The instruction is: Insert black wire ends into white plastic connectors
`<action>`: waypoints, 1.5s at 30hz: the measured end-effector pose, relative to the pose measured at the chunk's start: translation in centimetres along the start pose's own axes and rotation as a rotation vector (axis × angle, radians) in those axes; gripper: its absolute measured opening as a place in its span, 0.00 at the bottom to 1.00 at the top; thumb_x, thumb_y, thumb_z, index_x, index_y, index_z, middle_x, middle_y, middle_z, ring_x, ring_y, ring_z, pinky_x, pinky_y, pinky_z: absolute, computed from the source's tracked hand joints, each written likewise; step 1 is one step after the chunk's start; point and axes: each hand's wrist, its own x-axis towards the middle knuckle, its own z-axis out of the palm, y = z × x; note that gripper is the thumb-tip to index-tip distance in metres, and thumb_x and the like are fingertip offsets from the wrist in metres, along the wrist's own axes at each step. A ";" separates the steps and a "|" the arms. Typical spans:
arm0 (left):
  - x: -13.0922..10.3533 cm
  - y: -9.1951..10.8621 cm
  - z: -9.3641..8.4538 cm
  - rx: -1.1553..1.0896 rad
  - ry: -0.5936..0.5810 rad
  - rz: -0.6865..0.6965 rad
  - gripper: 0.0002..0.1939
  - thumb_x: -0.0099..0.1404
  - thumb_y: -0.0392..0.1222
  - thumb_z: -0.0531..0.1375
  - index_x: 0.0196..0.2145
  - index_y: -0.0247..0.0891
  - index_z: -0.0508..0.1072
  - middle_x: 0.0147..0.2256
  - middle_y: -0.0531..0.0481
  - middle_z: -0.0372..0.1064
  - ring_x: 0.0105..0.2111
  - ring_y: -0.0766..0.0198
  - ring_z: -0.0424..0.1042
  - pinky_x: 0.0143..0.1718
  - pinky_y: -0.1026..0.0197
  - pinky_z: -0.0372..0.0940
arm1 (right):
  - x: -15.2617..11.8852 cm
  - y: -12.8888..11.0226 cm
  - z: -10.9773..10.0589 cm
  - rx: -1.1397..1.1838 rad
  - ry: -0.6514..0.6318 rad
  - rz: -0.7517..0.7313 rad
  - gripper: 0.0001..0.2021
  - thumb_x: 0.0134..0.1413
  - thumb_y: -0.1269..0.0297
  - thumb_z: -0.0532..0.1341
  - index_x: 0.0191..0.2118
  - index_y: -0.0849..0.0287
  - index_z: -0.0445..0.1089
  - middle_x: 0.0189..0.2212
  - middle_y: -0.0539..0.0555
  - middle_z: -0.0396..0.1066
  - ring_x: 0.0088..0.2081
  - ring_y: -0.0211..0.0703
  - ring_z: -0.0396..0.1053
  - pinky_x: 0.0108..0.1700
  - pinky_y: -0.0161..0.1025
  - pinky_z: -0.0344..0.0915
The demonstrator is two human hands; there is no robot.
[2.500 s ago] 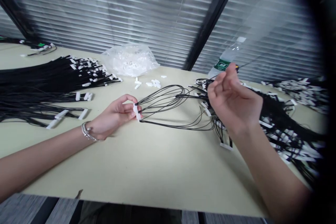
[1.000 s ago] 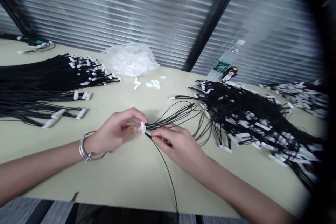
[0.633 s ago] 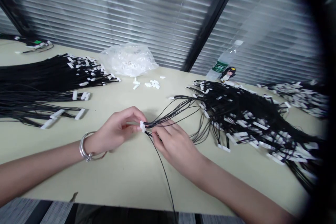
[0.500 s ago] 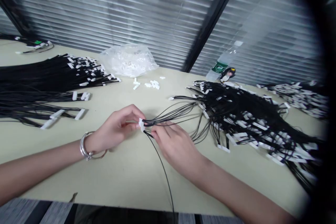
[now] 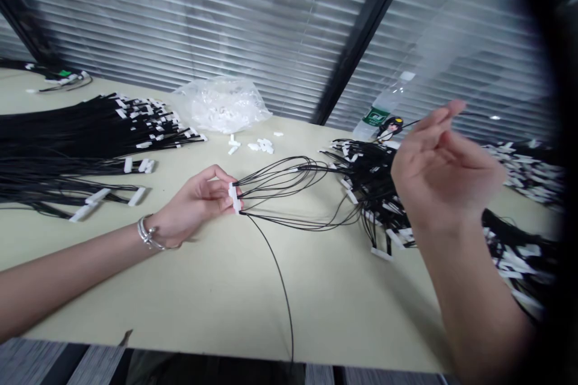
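Observation:
My left hand (image 5: 205, 195) pinches a white connector housing (image 5: 234, 198) near the middle of the table. Several thin black wires (image 5: 280, 192) run from the housing in loops toward the heap at right. One single wire (image 5: 280, 277) hangs from its lower end over the table's front edge. Raised above the right-hand heap of wire harnesses (image 5: 361, 174) is my right hand (image 5: 445, 174), palm toward me and slightly blurred. A thin black wire (image 5: 410, 123) shows at its curled fingers; the exact grip is partly hidden.
Bundled black harnesses with white connectors (image 5: 81, 132) lie at left. A clear plastic bag (image 5: 221, 102) and loose white housings (image 5: 262, 145) are at the back. A bottle (image 5: 377, 113) and a small cartoon figure (image 5: 389, 127) stand behind the right heap, before the blinds (image 5: 253, 30).
My right hand has left the connector and moved up and right over the heap. My left hand still holds the housing, shifted slightly left, and the wires now spread in open loops.

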 end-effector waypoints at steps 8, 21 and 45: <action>-0.6 0.0 0.3 -0.133 -0.038 -0.131 0.09 0.57 0.32 0.60 0.35 0.40 0.64 0.35 0.51 0.70 0.36 0.61 0.73 0.48 0.48 0.63 | 1.1 1.9 -0.8 0.015 0.133 0.086 0.14 0.60 0.59 0.48 0.25 0.53 0.62 0.28 0.48 0.69 0.39 0.33 0.68 0.39 0.31 0.67; -1.5 0.2 2.0 -0.093 -0.129 -0.063 0.09 0.56 0.32 0.61 0.34 0.38 0.64 0.32 0.50 0.71 0.32 0.65 0.71 0.35 0.60 0.66 | -8.7 6.8 7.7 -1.070 -0.621 -0.542 0.11 0.56 0.78 0.49 0.42 0.58 0.61 0.34 0.53 0.68 0.34 0.40 0.62 0.41 0.40 0.62; -1.6 0.7 1.8 -0.198 -0.270 -0.128 0.11 0.58 0.26 0.57 0.32 0.39 0.61 0.31 0.53 0.69 0.32 0.64 0.72 0.39 0.54 0.66 | -8.1 6.2 7.7 -1.234 -0.510 -0.844 0.03 0.55 0.75 0.54 0.33 0.62 0.61 0.25 0.50 0.66 0.27 0.36 0.57 0.32 0.37 0.58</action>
